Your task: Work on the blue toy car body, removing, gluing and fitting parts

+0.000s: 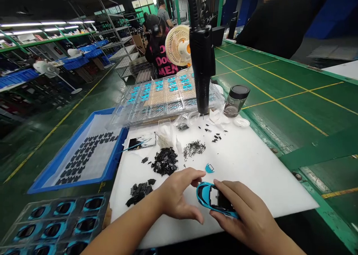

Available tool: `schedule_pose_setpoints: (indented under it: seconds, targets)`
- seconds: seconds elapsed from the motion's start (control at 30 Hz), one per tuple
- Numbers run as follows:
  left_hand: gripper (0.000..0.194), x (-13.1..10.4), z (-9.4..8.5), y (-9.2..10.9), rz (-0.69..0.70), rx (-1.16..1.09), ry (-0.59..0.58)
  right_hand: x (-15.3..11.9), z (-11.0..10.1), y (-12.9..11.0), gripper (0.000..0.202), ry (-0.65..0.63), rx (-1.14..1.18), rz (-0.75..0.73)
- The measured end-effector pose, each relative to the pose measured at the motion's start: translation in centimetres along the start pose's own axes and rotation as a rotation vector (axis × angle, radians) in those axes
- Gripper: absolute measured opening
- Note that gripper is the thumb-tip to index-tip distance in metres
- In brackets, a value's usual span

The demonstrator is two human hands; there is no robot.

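Note:
My right hand (246, 210) is wrapped round the rear of a blue and black toy car body (208, 196), held just above the white foam sheet (251, 161). At the car's front end, my left hand (183, 195) has its thumb and fingers spread, with nothing between them. A small blue part with a black frame (209, 168) lies on the sheet just beyond the car. Further left are a pile of black pieces (165, 161) and a heap of larger black parts (140, 191). Many tiny screws (194, 149) are scattered near the middle.
A black electric screwdriver (203, 61) hangs over the sheet's far side. Behind it are clear trays of blue parts (167, 94) and a jar (236, 100). At left stand a blue bin (95, 173) and a tray of car bodies (53, 229). People are further back.

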State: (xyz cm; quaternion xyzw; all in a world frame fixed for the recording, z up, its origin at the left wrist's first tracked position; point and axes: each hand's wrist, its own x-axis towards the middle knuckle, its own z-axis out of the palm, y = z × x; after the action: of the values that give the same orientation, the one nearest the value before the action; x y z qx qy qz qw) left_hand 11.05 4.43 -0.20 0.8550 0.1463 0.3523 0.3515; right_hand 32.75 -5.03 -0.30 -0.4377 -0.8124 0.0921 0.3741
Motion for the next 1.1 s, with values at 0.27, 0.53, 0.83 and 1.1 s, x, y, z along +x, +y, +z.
schedule_pose_setpoints:
  seconds: [0.27, 0.53, 0.83, 1.1]
  targets:
    - [0.061, 0.46, 0.51, 0.03, 0.092, 0.283, -0.172, 0.03, -0.45, -0.34, 0.062, -0.129, -0.103, -0.147]
    - [0.049, 0.32, 0.73, 0.27, 0.142, 0.226, -0.189, 0.23, -0.60, -0.43, 0.063, -0.123, -0.097, -0.156]
    - [0.043, 0.56, 0.74, 0.68, 0.136, 0.132, -0.154, 0.33, -0.78, -0.50, 0.062, -0.109, -0.102, -0.180]
    - [0.049, 0.19, 0.41, 0.67, -0.070, -0.065, -0.172, 0.49, -0.90, 0.13, 0.067, -0.114, -0.052, -0.139]
